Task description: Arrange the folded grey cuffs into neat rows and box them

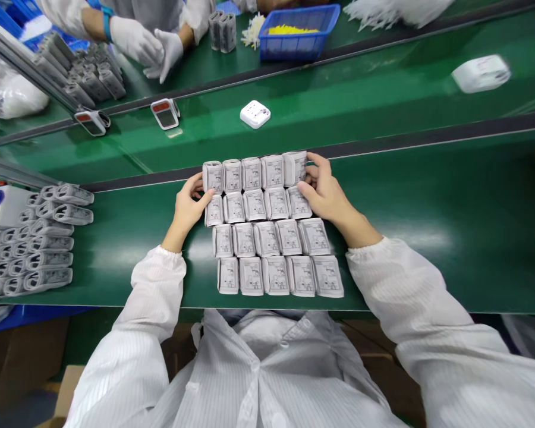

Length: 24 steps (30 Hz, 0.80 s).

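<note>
The far row of folded printed leaflets point(251, 174), 5 across, lies between our 2 hands on the green worktop point(428, 214). Its long axis runs left to right, across our reach. Our left hand point(188, 205) touches the left end and our right hand point(330, 191) the right end, so neither is nearer. Both have their fingers curled in and their thumbs at the row's near edge; how tightly they grip, we cannot tell. On our side of it lie 3 more rows, also of 5.

Each leaflet carries a line drawing and print too small for us to read; we can make out no brand.

To our left sits a pile of folded leaflets point(49, 261). Beyond, a white device point(255, 114) rests on a green strip point(339, 110), near a device with a red-and-dark panel point(164, 113). Farther off are a co-worker's gloved hands point(138, 43) and a blue basket point(276, 50).
</note>
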Tool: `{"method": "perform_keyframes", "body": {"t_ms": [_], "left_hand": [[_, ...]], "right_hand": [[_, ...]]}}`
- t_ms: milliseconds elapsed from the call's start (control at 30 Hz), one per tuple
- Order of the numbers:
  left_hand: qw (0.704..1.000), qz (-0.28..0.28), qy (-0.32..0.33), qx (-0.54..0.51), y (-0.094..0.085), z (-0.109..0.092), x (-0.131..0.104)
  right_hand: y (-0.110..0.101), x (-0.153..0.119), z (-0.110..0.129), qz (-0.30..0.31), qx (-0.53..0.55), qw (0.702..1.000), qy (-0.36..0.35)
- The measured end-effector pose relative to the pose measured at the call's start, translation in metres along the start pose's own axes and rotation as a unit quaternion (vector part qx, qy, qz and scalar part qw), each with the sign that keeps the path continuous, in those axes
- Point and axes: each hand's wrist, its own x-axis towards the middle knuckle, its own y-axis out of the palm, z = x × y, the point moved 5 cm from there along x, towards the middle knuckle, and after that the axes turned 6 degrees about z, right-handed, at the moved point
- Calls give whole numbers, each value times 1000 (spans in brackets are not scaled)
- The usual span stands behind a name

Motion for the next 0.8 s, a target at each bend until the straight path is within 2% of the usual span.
{"method": "perform_keyframes", "body": {"t_ms": [467, 800], "left_hand": [[1000, 8, -12, 13, 3, 1, -1], [1000, -14, -16, -1, 2, 0, -1]], "right_hand": [[2, 0, -6, -14, 7, 1000, -23], [1, 2, 3, -9, 24, 999, -35]]}}
